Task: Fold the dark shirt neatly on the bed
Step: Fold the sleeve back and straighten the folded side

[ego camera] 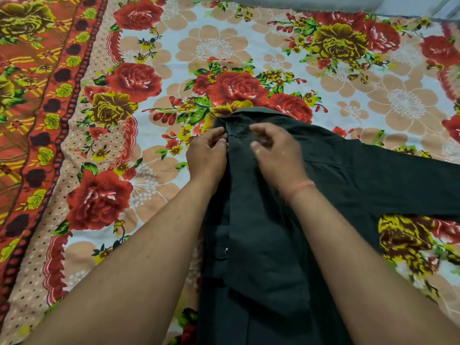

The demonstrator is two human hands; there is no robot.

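Dark shirt lies spread on the bed, collar just beyond both hands' fingertips. Left hand pinches the front edge below the collar; right hand is on the cloth beside it, grip blurred. One sleeve runs out flat to the right of the right hand. Front panel is folded over below the wrists, with one snap showing.

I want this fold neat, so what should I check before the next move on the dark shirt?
1. Dark button-up cloth shirt lies on the floral bedsheet: ok.
2. Left hand pinches the shirt's edge by the collar: ok.
3. Right hand grip on the cloth: cannot tell, fingers curled and blurred.
4. Long sleeve on the right folded in: not ok, it lies spread out.
5. Shirt body smooth: not ok, a loose flap lies down the middle.
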